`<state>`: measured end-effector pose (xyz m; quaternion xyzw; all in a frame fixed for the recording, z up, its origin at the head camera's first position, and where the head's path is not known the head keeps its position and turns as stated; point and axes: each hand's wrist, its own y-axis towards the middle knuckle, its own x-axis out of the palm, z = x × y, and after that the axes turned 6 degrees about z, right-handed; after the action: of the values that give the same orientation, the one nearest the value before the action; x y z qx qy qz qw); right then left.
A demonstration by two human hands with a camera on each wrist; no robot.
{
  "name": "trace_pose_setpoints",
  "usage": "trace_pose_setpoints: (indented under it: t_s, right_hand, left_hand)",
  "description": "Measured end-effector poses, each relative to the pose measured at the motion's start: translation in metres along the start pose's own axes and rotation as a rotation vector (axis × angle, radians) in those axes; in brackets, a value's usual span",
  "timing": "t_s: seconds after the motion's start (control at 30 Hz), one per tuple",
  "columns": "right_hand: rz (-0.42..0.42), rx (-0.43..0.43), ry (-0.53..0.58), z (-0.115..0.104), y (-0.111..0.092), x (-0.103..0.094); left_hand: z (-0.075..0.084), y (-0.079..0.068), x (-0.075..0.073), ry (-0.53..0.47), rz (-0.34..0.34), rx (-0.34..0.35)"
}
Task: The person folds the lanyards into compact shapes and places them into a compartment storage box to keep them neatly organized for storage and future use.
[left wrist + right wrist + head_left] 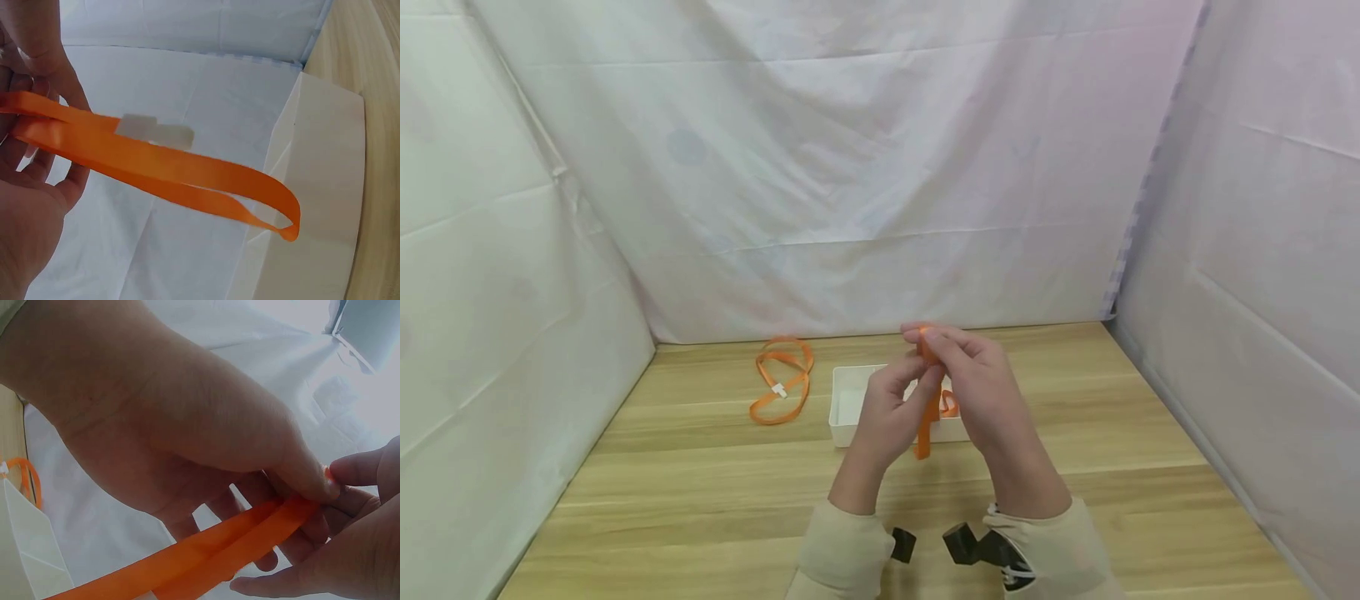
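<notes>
An orange lanyard [923, 437] is gathered between both hands above the white box, its lower loop hanging down. My right hand [992, 392] pinches the strap near its top between thumb and fingers. Just below, the left hand [887, 408] has its thumb against the strap and its fingers bent around behind it. Seen from the left wrist, the lanyard's loop [156, 159] stretches away from the hands, with a pale clip [156, 131] beside it. The right wrist view shows two strap layers [237, 544] running side by side under the right thumb.
The shallow white box [844, 435] stands on the wooden table behind the hands, and more orange strap [951, 404] lies in its right part. Left of it, another orange lanyard [807, 387] with a white clip lies looped. Pale cloth [850, 167] hangs around the table.
</notes>
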<state>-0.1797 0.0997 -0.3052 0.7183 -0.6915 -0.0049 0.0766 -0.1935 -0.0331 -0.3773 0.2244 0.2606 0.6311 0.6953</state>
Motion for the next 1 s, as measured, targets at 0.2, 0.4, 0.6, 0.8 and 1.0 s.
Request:
trace_pose_setpoints:
  t_s: [0.2, 0.4, 0.6, 0.8, 1.0]
  right_hand:
    - [-0.008, 0.018, -0.041, 0.002, 0.005, -0.001]
    - [0.002, -0.004, -0.073, 0.003, 0.015, -0.006]
    - [0.083, -0.036, -0.088, 0.001, 0.029, -0.013]
    - [0.215, -0.062, -0.051, 0.000, 0.048, -0.023]
    - [0.192, -0.086, -0.067, 0.005, 0.060, -0.028]
  left_hand:
    - [-0.006, -0.006, 0.000, 0.032, 0.010, -0.036]
    - [-0.008, -0.012, 0.001, 0.030, 0.002, -0.127]
    - [-0.013, -0.020, 0.007, 0.022, -0.031, -0.216]
    - [-0.020, -0.027, 0.012, -0.031, -0.059, -0.319]
    - [-0.023, -0.028, 0.014, -0.102, -0.075, -0.418]
